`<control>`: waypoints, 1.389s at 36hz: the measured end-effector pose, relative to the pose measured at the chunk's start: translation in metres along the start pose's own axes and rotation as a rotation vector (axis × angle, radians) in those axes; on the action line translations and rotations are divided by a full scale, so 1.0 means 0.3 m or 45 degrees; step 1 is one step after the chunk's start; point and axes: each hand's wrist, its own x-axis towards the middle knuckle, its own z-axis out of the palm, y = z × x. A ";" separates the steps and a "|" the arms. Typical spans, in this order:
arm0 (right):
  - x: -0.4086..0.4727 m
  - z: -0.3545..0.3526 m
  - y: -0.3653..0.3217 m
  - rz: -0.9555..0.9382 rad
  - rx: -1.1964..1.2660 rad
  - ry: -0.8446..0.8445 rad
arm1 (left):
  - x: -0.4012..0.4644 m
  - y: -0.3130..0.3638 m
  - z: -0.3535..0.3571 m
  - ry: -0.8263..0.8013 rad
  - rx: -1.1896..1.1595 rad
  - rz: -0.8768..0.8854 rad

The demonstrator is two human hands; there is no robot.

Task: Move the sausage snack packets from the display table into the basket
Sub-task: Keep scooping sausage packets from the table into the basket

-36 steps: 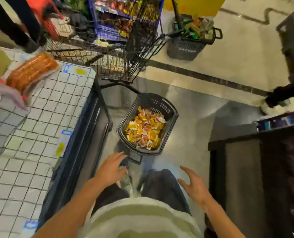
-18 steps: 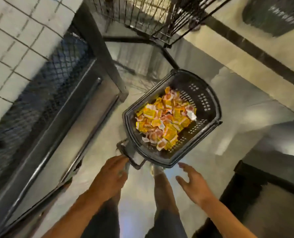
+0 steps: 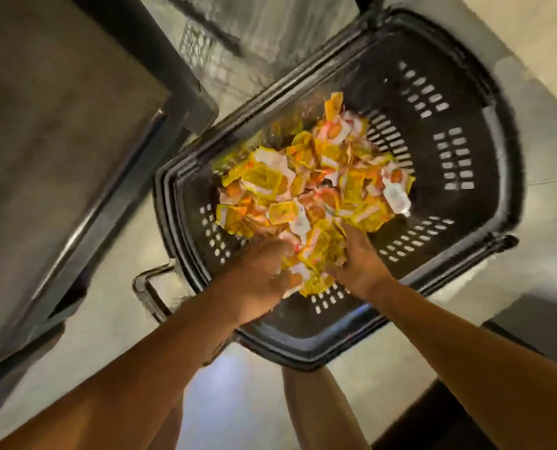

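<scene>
A black plastic basket (image 3: 504, 151) stands on the floor below me. Inside it lies a heap of several yellow and orange sausage snack packets (image 3: 303, 177). Both my hands are down in the near end of the heap. My left hand (image 3: 257, 274) and my right hand (image 3: 361, 264) cup a clump of packets between them, fingers curled into the pile and partly hidden by it. The picture is blurred by motion.
The dark metal side of the display table (image 3: 59, 125) rises on the left, close to the basket. The basket's folded handle (image 3: 147, 287) sticks out toward the table. A dark stand (image 3: 530, 326) is at the right. My leg (image 3: 309, 401) shows under the basket's near rim.
I have bent down toward the basket. Both hands, which were empty and above its near rim, have gone into the heap and closed around packets.
</scene>
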 end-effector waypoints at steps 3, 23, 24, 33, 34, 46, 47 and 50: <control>0.092 0.013 0.009 0.133 0.256 -0.131 | 0.100 -0.028 0.007 -0.011 0.037 -0.066; -0.023 -0.014 -0.049 0.220 0.465 -0.129 | -0.015 -0.060 -0.024 -0.029 -0.326 -0.315; -0.046 -0.028 -0.065 0.192 0.497 -0.119 | -0.025 -0.049 -0.030 -0.028 -0.397 -0.338; -0.253 -0.183 -0.133 0.017 0.969 0.049 | -0.082 0.072 -0.084 0.110 -1.259 -0.645; -0.268 -0.196 -0.141 0.009 1.038 0.049 | -0.086 0.077 -0.083 0.082 -1.355 -0.657; -0.277 -0.131 -0.145 -0.032 1.213 -0.245 | 0.003 0.108 -0.053 0.105 -1.992 -0.557; -0.274 -0.121 -0.144 -0.023 1.167 -0.253 | 0.006 0.105 -0.049 0.141 -1.925 -0.573; -0.261 -0.109 -0.130 0.025 0.991 -0.291 | 0.003 0.086 -0.046 0.212 -1.751 -0.629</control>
